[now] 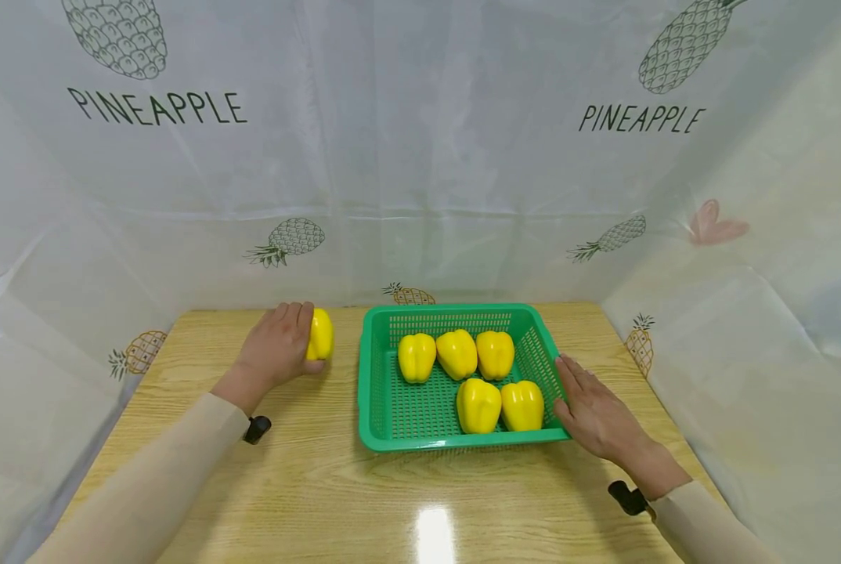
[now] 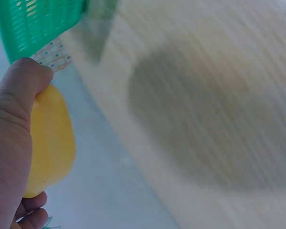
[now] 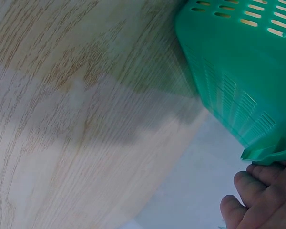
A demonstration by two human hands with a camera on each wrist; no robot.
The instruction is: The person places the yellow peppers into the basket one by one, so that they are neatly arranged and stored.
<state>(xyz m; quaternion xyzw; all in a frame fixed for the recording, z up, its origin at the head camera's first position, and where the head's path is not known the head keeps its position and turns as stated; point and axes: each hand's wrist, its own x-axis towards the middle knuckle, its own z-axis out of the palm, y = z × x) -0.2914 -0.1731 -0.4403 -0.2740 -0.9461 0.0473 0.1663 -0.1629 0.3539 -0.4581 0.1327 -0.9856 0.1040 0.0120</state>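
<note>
My left hand (image 1: 279,345) grips a yellow bell pepper (image 1: 320,335) over the table, left of the green basket (image 1: 367,376). In the left wrist view the thumb lies along one end of the bell pepper (image 2: 55,143) and fingertips show at its other end. Inside the basket sit more yellow bell peppers: three in a back row (image 1: 456,354) and two nearer the front right (image 1: 479,406). My right hand (image 1: 597,411) rests against the basket's right rim with its fingers extended. In the right wrist view its fingertips (image 3: 248,186) are right at the rim.
The wooden table (image 1: 308,493) carries the basket near its back edge. A white curtain (image 1: 420,172) printed with pineapples hangs behind the table and along both sides. Each wrist wears a black device (image 1: 257,429).
</note>
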